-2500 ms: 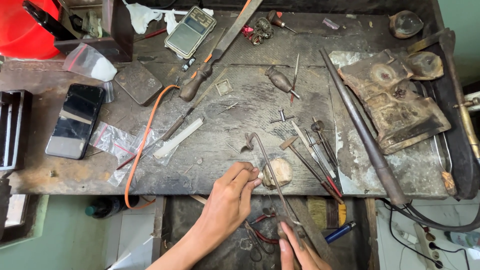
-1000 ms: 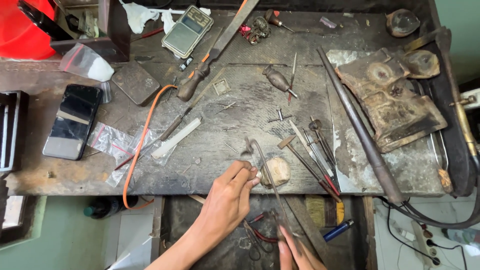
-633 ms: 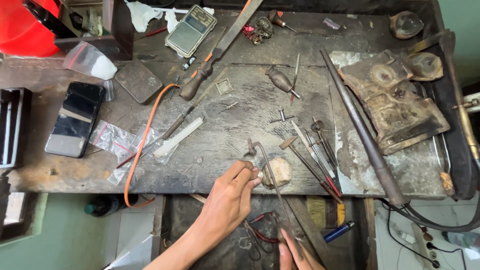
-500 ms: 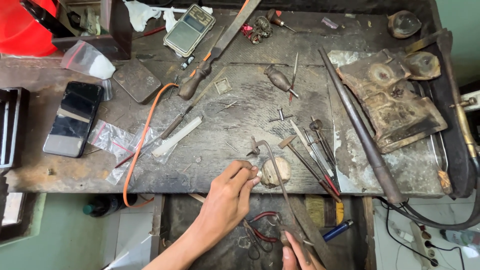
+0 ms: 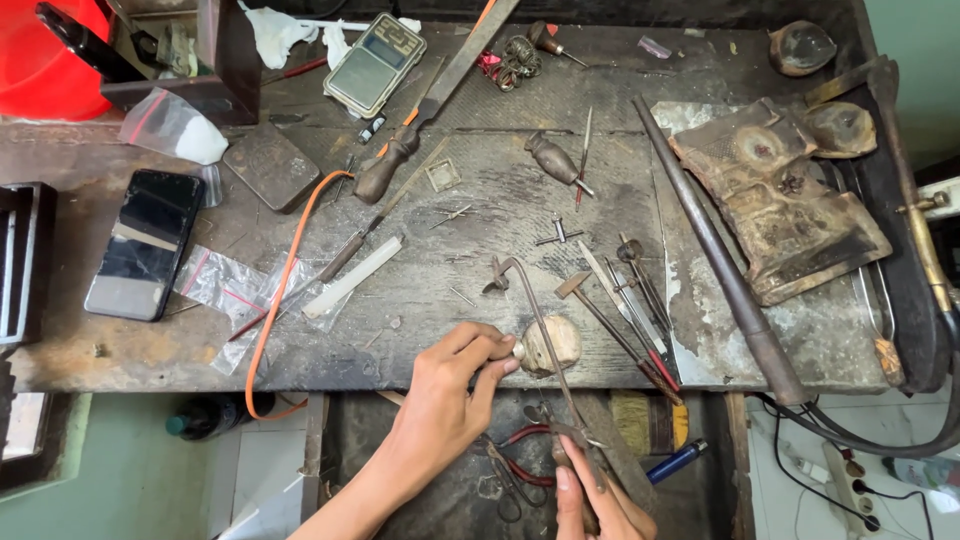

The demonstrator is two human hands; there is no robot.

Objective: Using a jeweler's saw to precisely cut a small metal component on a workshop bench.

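A small pale piece [image 5: 516, 349] sat pinched between the thumb and fingertips of the left hand [image 5: 447, 400], pressed against the rounded peg [image 5: 552, 344] at the bench's front edge. What the piece was could not be told; it was too small. The saw frame [image 5: 540, 330] ran from its bent end at 11 o'clock of the peg, across the peg's face, down to the right hand [image 5: 598, 497] at 5 o'clock, which was closed around the handle at the bottom edge of the view.

The frame's rod crossed in front of the peg and hid part of it. At 3 o'clock of the peg lay a small hammer [image 5: 600, 318] and a cluster of thin hand tools [image 5: 640, 300], just beside one another. Further out at 2 o'clock, a long dark bar [image 5: 715, 262] slanted across the bench [image 5: 420, 300], with a worn block [image 5: 775, 205] beyond it.

At 6 o'clock, in the tray below the bench, red-handled pliers [image 5: 520, 450] lay between the two hands. At 9 o'clock, well apart, an orange cable [image 5: 280, 290] curved over plastic bags [image 5: 225, 285], and a phone [image 5: 145, 245] lay further left. At 12 o'clock, far back, stood a pocket scale [image 5: 375, 65] and a large file [image 5: 430, 105].
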